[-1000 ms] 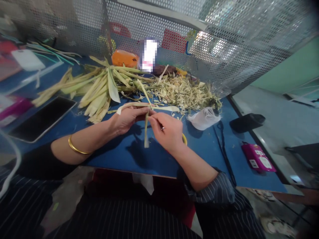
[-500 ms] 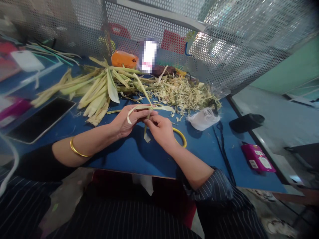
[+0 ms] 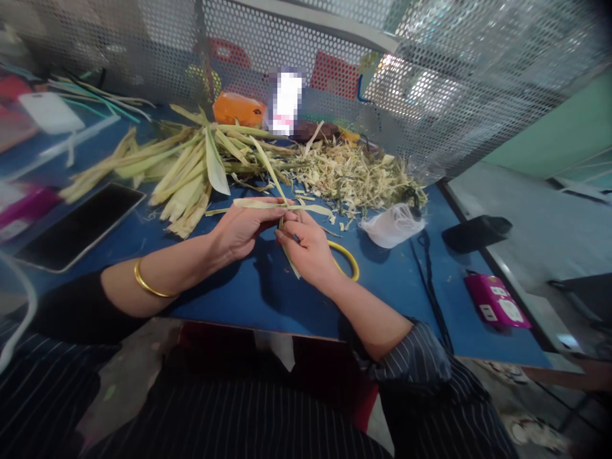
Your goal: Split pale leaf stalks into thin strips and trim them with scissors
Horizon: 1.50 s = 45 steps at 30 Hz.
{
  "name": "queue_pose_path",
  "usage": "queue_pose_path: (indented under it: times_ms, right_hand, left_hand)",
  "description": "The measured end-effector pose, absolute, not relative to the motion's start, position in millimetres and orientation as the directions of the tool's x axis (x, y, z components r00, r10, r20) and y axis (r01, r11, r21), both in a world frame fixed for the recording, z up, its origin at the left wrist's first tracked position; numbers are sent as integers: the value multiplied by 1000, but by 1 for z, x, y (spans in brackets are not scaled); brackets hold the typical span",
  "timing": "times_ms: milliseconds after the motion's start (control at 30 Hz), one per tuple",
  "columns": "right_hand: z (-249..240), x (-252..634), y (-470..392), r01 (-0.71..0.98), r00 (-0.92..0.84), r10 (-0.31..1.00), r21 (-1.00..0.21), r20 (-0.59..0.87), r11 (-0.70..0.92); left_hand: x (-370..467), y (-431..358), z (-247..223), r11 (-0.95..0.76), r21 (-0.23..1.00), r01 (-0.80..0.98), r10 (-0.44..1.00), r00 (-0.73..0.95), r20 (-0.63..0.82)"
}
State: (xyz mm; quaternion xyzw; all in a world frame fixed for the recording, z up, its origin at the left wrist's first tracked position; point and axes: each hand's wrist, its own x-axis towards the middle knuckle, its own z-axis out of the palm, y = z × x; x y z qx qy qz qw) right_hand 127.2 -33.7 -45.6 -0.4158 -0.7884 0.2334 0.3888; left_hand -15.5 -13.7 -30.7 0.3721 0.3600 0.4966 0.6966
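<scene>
Pale green leaf strips (image 3: 313, 208) cross one another where my two hands meet above the blue table (image 3: 229, 293). My left hand (image 3: 243, 229) pinches the strips near their crossing, one strip lying over its fingers. Close beside it, my right hand (image 3: 308, 245) has thumb and fingers closed on the same strips, and one end hangs down below. Behind my left hand lies a bundle of long leaves (image 3: 186, 169). A heap of shredded leaf bits (image 3: 358, 175) sits behind my right hand. Partly behind my right wrist is a yellow ring (image 3: 352, 258).
A dark phone (image 3: 81, 226) lies at the left. White thread (image 3: 392, 226), black cord (image 3: 430, 293), a black object (image 3: 478, 234) and a magenta pack (image 3: 497, 299) are at the right. An orange pack (image 3: 239, 109) stands by the perforated metal screen (image 3: 335, 38).
The strip that curled down over my left fingers now lies straighter, pointing left. The hanging end has swung right, and my right fingers have moved slightly up toward the crossing.
</scene>
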Motion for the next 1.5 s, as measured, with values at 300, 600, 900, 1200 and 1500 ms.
queue_pose_path:
  times_ms: [300, 600, 900, 1200, 1500]
  right_hand:
    - [-34, 139, -32, 781, -256, 736, -314, 627, 540]
    - [-42, 139, -23, 804, -339, 862, -360, 377, 474]
    - [-44, 132, -34, 734, -453, 791, -332, 412, 593]
    - [-39, 142, -14, 45, -148, 987, -997, -68, -62]
    - [-47, 140, -11, -187, -46, 997, -980, -54, -62]
  left_hand:
    - [-24, -5, -27, 327, 869, -372, 943, 194, -272]
    - [-25, -3, -37, 244, 949, -201, 958, 199, -204]
    - [-25, -5, -43, 123, 984, -126, 986, 132, -106]
    - [-31, -1, -32, 262, 957, -123, 930, 296, -217]
    - [-28, -9, -36, 131, 987, 95, 909, 386, -157]
